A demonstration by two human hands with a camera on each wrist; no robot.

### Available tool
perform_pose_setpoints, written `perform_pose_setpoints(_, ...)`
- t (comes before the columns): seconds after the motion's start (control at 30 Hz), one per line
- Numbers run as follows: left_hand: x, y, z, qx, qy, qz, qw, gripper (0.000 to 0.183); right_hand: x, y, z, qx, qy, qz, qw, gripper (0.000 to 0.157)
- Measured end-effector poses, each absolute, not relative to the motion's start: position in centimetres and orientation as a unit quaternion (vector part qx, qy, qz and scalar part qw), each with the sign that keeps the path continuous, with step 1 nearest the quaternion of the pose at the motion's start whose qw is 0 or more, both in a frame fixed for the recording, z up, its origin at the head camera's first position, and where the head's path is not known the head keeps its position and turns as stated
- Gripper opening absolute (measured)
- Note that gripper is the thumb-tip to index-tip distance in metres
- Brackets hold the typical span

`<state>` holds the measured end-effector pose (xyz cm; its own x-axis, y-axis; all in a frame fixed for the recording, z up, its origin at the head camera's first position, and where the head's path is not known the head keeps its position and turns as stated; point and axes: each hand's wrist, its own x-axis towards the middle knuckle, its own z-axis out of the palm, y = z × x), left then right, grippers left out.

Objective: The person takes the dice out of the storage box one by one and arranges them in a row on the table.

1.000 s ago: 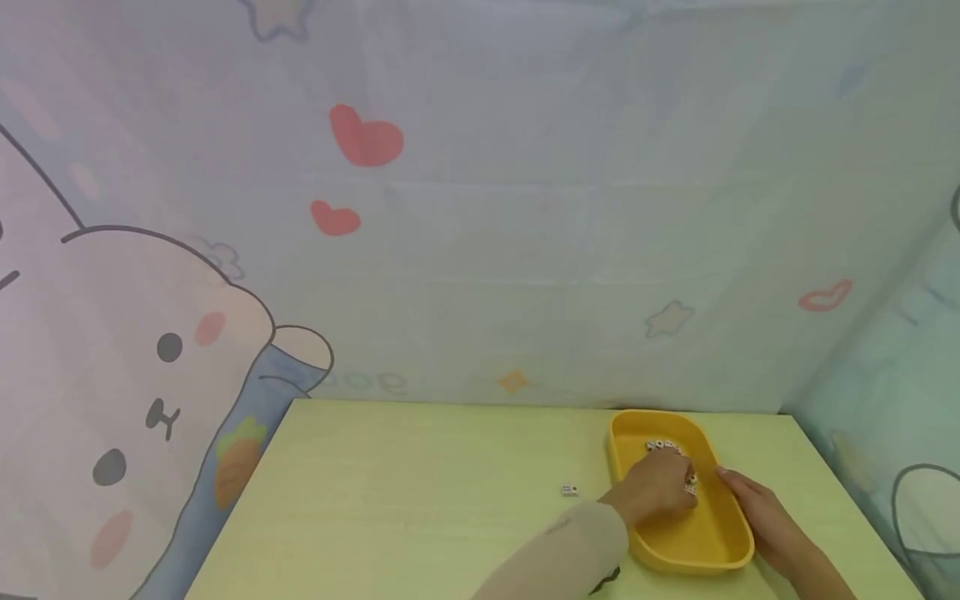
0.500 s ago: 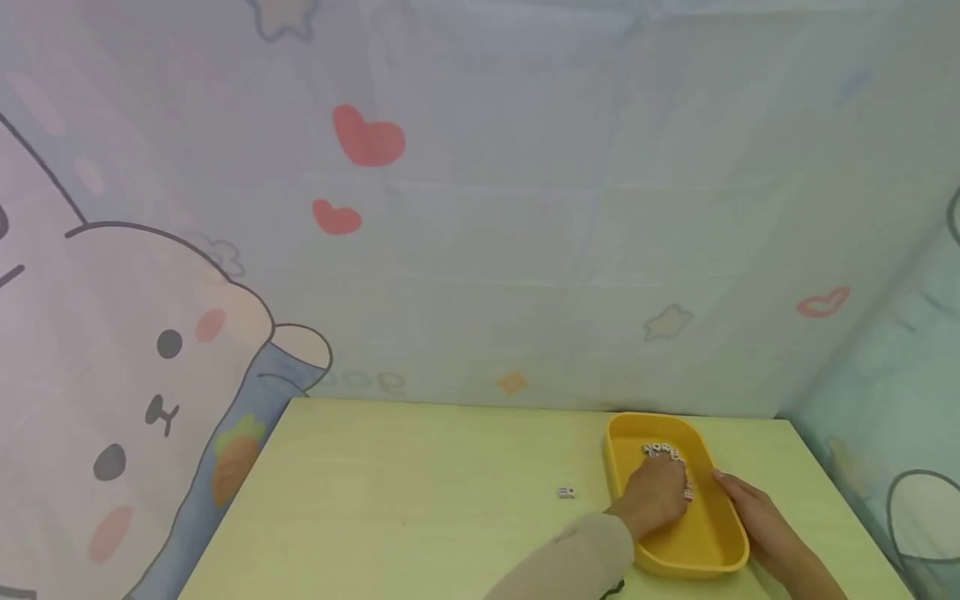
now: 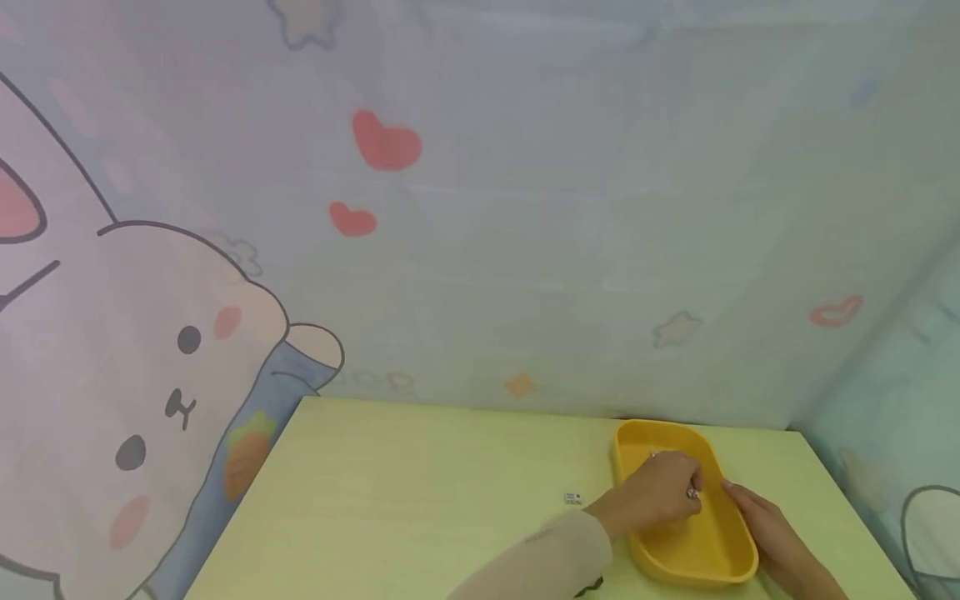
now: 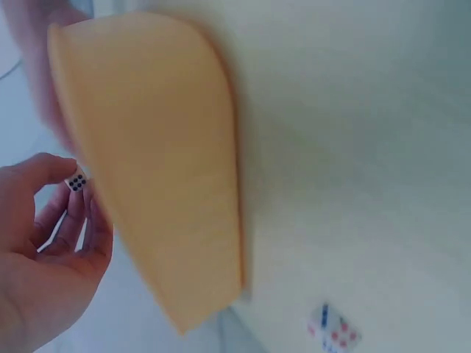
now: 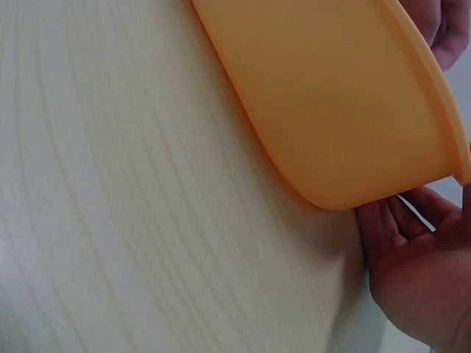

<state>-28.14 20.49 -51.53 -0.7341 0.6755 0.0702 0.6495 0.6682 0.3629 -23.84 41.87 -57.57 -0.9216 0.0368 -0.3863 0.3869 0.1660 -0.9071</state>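
Inside the yellow tray (image 3: 693, 550) in the head view, my left hand (image 3: 663, 492) reaches over from the left. The left wrist view shows its thumb and fingers pinching a white die (image 4: 76, 179) with black dots, close to the tray's rim. More white dice in the tray are mostly hidden behind this hand; a bit of white (image 3: 655, 454) shows past the knuckles. My right hand (image 3: 772, 529) grips the tray's right side, thumb at the rim and fingers against the outer wall in the right wrist view.
Two small dice (image 3: 573, 498) lie side by side on the pale table (image 3: 420, 492), left of the tray. A printed cloth backdrop (image 3: 525, 250) hangs along the table's back edge, and another cloth (image 3: 930, 400) closes off the right side.
My left hand turns and shifts slightly within the tray, now covering most of the row of dice seen earlier. The right hand stays on the tray's side. The head view has tilted a little.
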Motion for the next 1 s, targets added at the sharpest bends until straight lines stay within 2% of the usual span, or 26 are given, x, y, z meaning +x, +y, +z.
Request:
perform_pose_setpoints(0.2,-26.8,16.2,-49.2,0.396,0.878,0.263,0.049,0.014,-23.9,41.7,-57.7,0.149,0.755,-0.624,0.137,0.095)
perform_pose_setpoints(0.37,-26.9,10.7,-48.7,0.409,0.847,0.333,0.063,0.015,-24.1,41.6,-57.5,0.166,0.75,-0.625,0.141,0.102)
perform_pose_setpoints(0.57,-28.6,4.0,-50.4,0.374,0.853,0.362,0.039,0.012,-24.4,41.9,-57.1,0.157,0.748,-0.627,0.15,0.102)
perform_pose_setpoints(0.67,-29.3,1.8,-52.0,0.345,0.863,0.366,0.05,0.011,-24.5,42.1,-57.0,0.152,0.751,-0.624,0.15,0.101)
perform_pose_setpoints(0.83,-29.9,0.3,-54.8,0.321,0.871,0.365,0.068,0.013,-24.5,42.2,-57.3,0.15,0.753,-0.623,0.151,0.101)
perform_pose_setpoints(1.0,-29.9,0.6,-56.2,0.334,0.88,0.333,0.057,0.014,-24.5,41.9,-57.7,0.149,0.752,-0.626,0.147,0.099)
